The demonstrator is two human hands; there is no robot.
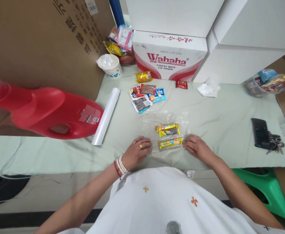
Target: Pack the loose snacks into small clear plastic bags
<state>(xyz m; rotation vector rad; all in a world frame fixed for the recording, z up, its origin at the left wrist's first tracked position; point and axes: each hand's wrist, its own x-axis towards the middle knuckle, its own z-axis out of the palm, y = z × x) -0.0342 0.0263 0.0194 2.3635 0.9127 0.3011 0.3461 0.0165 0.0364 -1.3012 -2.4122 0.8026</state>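
Nearest: white garment [162,198] with small orange cross motifs, cut off at the bottom edge. Left hand [136,152], ring and bead bracelets at the wrist, lies palm down, fingers loosely curled, fingertips pressing the left edge of a clear plastic bag [167,125]; nothing clenched in it. Right hand [198,148] mirrors it, flat and relaxed, fingertips on the bag's right edge. Bag is crinkly, glossy film, flat on the pale green cloth-covered table [218,120], centre near edge; its outline is hard to trace against the cloth. On or inside the film, can't tell which: three yellow snack bars [169,136], slim foil wrappers, stacked in parallel between the hands. Left: white roll [106,115], smooth cylinder, lying diagonal, beside a red plastic jug [49,112] on its side, cap end blurred and cut off by the frame. Right: black phone with keys [264,135]; green plastic stool [266,191] below the table edge, partly hidden by the right forearm. Further out: loose heap of small snack packets [146,96], print too small to read; crumpled white wrapper [208,89]. Far: paper cup [110,66], white-and-red Wahaha carton [169,57], plain white boxes above it, brown cardboard box [40,39] at left.
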